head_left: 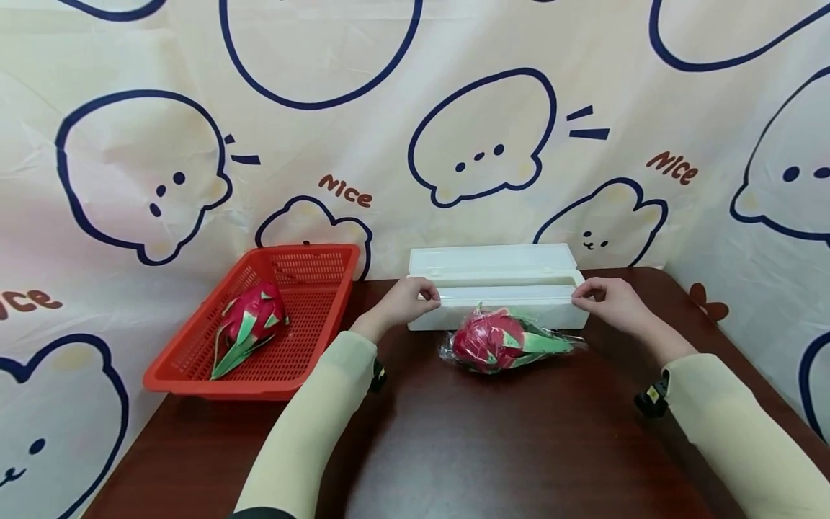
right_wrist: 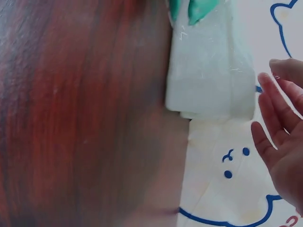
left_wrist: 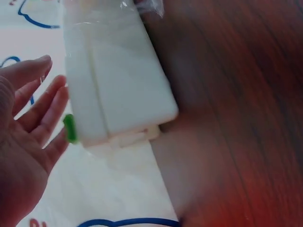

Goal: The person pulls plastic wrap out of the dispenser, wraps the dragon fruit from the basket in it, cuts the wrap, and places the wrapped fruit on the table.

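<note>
A white cling film box (head_left: 424,317) stands at the back of the table, its lid (head_left: 493,261) raised. Right in front of it lies a pink dragon fruit (head_left: 486,339) with green leaf tips, covered in clear cling film (head_left: 449,351). My left hand (head_left: 403,301) is at the box's left end, thumb and index finger pinching the thin film. At the right end my right hand (head_left: 611,299) pinches the film the same way. A small green piece (left_wrist: 69,127) shows on the box's end, beside the left fingers.
On the left of the brown wooden table (head_left: 493,447), a red plastic basket (head_left: 318,353) holds another dragon fruit (head_left: 256,317). Behind the table hangs a pale cloth (head_left: 363,144) printed with cartoon bears.
</note>
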Available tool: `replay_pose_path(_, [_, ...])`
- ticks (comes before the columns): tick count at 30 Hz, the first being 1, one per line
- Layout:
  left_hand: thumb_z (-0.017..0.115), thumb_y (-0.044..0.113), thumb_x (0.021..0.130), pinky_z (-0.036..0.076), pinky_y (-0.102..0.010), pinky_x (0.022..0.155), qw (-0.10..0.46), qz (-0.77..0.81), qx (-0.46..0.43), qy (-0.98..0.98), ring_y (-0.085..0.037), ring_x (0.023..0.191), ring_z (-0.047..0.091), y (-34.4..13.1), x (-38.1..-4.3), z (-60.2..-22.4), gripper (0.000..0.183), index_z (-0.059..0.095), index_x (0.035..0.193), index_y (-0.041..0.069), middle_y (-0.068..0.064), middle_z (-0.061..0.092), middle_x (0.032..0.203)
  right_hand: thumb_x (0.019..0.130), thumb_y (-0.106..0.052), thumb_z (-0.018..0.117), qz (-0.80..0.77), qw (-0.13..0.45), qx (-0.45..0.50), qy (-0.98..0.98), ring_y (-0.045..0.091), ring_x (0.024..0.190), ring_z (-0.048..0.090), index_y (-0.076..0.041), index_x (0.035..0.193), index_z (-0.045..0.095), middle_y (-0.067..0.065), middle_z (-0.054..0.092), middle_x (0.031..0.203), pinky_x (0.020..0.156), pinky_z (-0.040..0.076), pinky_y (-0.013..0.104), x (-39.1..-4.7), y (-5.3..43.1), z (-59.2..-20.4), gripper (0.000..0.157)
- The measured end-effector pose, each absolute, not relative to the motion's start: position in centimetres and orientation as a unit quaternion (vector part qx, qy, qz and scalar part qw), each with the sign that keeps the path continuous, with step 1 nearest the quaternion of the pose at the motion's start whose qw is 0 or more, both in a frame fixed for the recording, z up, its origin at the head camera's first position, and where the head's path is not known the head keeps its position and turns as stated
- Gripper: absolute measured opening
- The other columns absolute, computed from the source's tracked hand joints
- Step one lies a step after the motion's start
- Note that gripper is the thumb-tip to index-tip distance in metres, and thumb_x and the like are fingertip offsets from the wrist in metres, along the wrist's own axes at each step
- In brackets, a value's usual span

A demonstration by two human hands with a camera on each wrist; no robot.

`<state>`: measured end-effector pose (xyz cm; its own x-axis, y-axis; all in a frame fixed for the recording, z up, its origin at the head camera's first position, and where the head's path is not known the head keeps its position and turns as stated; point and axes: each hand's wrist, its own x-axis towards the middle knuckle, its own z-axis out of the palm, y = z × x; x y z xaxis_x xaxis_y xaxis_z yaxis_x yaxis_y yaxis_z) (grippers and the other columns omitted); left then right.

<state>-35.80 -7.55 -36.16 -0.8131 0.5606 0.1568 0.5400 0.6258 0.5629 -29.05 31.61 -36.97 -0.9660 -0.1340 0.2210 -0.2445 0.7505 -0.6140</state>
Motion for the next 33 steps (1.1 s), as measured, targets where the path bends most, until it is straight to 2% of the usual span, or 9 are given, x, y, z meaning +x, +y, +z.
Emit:
replay_pose_path(5, [0.064,0.017,0.095,0.046,-0.027,0.069,0.031,0.306,0.313,0.899,-0.016,0.077,0.055,-7.0,-34.9,-35.6,0.008,0.064,0.089,0.011,-0.001,0.064,0.084,0.096,-0.015,0.064,0.376,0.053,0.102,-0.919,0.024,0.081,0.058,0.001,0.100,0.063,0.011,0.067,0.091,0.070,0.050,0.030,-28.6,30.6,-36.1,0.017])
replay_pose_path(9, [0.064,0.016,0.096,0.045,-0.029,0.062,0.056,0.352,0.291,0.888,-0.022,0.072,0.058,-6.5,-34.4,-35.2,0.009,0.064,0.091,0.009,-0.008,0.065,0.079,0.098,-0.013,0.059,0.436,0.032,0.091,-0.895,0.018,0.075,0.064,0.006,0.105,0.057,0.012,0.069,0.088,0.072,0.053,0.029,-28.4,29.6,-35.8,0.020])
replay_pose_path(14, [0.066,0.012,0.094,0.055,-0.035,0.072,0.090,0.462,0.247,0.847,-0.028,0.077,0.065,-5.5,-34.2,-35.2,0.011,0.069,0.093,0.002,-0.010,0.067,0.078,0.098,-0.011,0.059,0.519,0.022,0.068,-0.852,0.009,0.069,0.063,0.011,0.107,0.055,0.006,0.068,0.080,0.070,0.055,0.025,-28.8,28.3,-36.0,0.024])
replay_pose_path(17, [0.068,0.012,0.092,0.056,-0.039,0.075,0.105,0.506,0.225,0.826,-0.025,0.079,0.067,-4.8,-33.8,-35.4,0.012,0.071,0.094,0.000,-0.009,0.068,0.081,0.097,-0.014,0.061,0.550,0.014,0.053,-0.834,0.009,0.069,0.064,0.012,0.108,0.056,0.003,0.068,0.079,0.071,0.055,0.027,-28.9,27.6,-36.1,0.028])
replay_pose_path(21, [0.072,0.012,0.089,0.056,-0.036,0.076,0.116,0.534,0.219,0.808,-0.019,0.082,0.067,-3.9,-32.9,-35.7,0.013,0.073,0.095,0.001,-0.008,0.069,0.087,0.096,-0.021,0.064,0.553,0.004,0.045,-0.832,0.012,0.075,0.063,0.010,0.110,0.058,0.004,0.065,0.087,0.074,0.054,0.026,-28.7,26.7,-36.2,0.035])
replay_pose_path(28, [0.075,0.012,0.087,0.053,-0.026,0.073,0.084,0.543,0.245,0.799,-0.013,0.080,0.063,-3.1,-32.1,-36.9,0.013,0.075,0.097,0.003,-0.003,0.071,0.087,0.094,-0.025,0.066,0.542,-0.033,0.061,-0.837,0.021,0.087,0.059,0.009,0.115,0.061,0.009,0.067,0.094,0.080,0.051,0.027,-27.8,24.7,-36.8,0.040])
replay_pose_path(33, [0.071,0.015,0.090,0.054,-0.033,0.076,0.085,0.565,0.249,0.782,-0.014,0.082,0.063,-3.2,-31.3,-37.2,0.019,0.072,0.104,0.003,-0.005,0.071,0.093,0.093,-0.028,0.068,0.531,-0.045,0.072,-0.843,0.016,0.087,0.056,0.007,0.117,0.065,0.008,0.070,0.099,0.075,0.049,0.024,-27.7,24.0,-37.7,0.042])
